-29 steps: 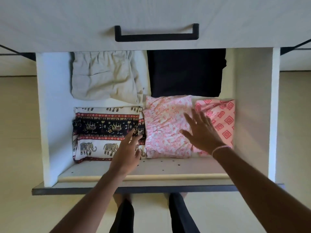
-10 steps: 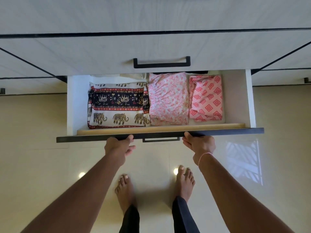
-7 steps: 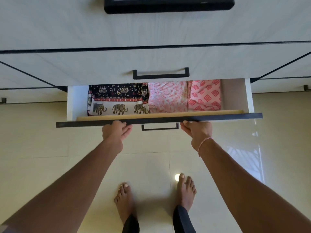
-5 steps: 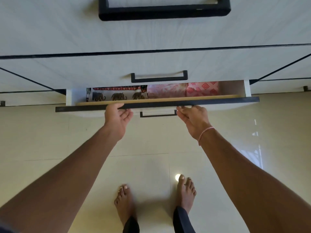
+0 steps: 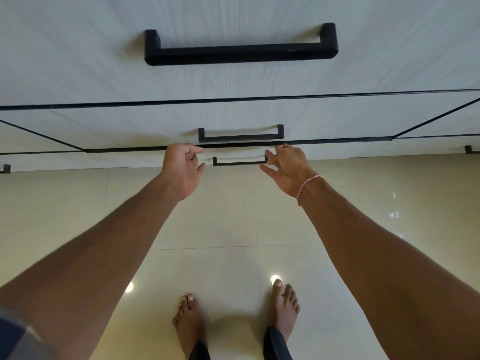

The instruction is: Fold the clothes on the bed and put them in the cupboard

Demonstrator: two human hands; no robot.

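Landmark: the bottom drawer (image 5: 233,155) of the cupboard (image 5: 104,74) is taken as the reference; its front is seen flush, or very nearly flush, with the fronts beside it.

Clothes: none are visible; the folded clothes are judged to be shut away behind the drawer front, so their own direction cannot be told.

Drawer axis: the long axis of the drawer front runs left to right across the view, with its face turned toward the person; its small black handle (image 5: 240,162) lies along the same axis, below the larger middle handle (image 5: 241,134).

Left hand (image 5: 183,168): held just in front of the drawer's top edge, left of the handle, fingers loosely curled and apart, nothing gripped.

Right hand (image 5: 288,166): held right of the handle, fingers spread, empty; whether a fingertip touches the handle end cannot be told.

Risk, incomplete closing: a thin dark line is seen along the drawer's top edge; the drawer may be left slightly proud if no last push is given.

Risk, trapped cloth: fabric could be caught at the back edge if a garment was riding high.

Risk, feet: the bare feet (image 5: 191,320) are placed well below the drawer, on the glossy floor (image 5: 78,216), where a slip is possible.
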